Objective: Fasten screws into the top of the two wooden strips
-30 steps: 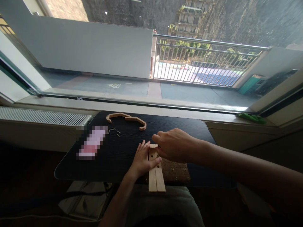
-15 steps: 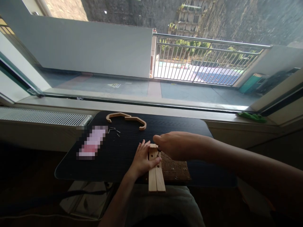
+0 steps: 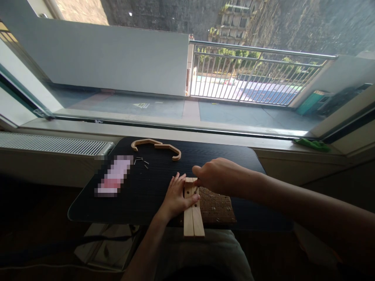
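Two pale wooden strips [image 3: 189,222] lie side by side, with dark holes near their upper part and their lower ends jutting past the table's near edge. My left hand [image 3: 175,197] presses on them, thumb stretched across the top and fingers along the left side. Above their far end, my right hand [image 3: 215,177] is closed in a fist around a screwdriver [image 3: 196,189]. Only a bit of its thin shaft shows, pointing down at the right strip; the handle is hidden in the fist. Under the strips lies a worn brown board [image 3: 218,208].
Two curved wooden pieces [image 3: 168,147] rest at the back of the black table [image 3: 117,210]. Several screws [image 3: 140,159] lie at the left, beside a blurred pink item [image 3: 115,175]. Beyond are a white radiator [image 3: 58,142], a window sill and a green cloth [image 3: 312,144].
My right hand has turned and risen slightly, uncovering more of the brown board and hiding the screwdriver's dark part. My left hand and the strips stay in place.
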`<state>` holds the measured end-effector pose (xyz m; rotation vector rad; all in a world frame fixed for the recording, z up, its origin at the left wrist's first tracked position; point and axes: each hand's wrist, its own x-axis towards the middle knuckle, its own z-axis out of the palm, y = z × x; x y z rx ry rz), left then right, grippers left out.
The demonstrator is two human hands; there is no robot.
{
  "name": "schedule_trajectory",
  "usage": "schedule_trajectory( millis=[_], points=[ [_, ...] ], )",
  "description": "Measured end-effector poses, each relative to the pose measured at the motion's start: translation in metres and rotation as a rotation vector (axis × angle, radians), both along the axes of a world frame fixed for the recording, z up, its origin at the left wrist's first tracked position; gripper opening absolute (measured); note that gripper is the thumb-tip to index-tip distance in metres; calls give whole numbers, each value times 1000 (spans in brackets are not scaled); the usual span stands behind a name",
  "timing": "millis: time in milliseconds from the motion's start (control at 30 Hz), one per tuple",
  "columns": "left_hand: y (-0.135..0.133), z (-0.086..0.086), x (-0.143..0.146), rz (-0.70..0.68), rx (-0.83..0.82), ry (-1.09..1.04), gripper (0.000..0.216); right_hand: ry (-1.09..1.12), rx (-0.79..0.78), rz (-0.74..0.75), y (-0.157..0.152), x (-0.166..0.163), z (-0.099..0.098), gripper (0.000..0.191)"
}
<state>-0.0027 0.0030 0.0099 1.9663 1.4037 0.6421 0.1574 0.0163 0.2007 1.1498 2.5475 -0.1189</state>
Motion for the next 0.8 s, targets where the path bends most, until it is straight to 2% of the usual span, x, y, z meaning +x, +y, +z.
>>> schedule_trajectory(
  millis=[200, 400, 500, 667, 800],
  points=[
    [0, 3, 0, 0, -17, -13, 67, -77, 143, 71, 1, 0, -4, 28],
    [0, 1, 0, 1, -8, 1, 64, 20, 101, 73, -8, -1, 1, 28],
    [0, 1, 0, -1, -1, 19, 66, 68, 36, 80, -9, -2, 5, 22],
    [0, 4, 1, -12, -17, 32, 64, 99, -174, 90, -1, -2, 8, 14],
    [0, 6, 0, -18, -31, 35, 66, 93, -228, 95, 3, -4, 11, 15]
  ],
)
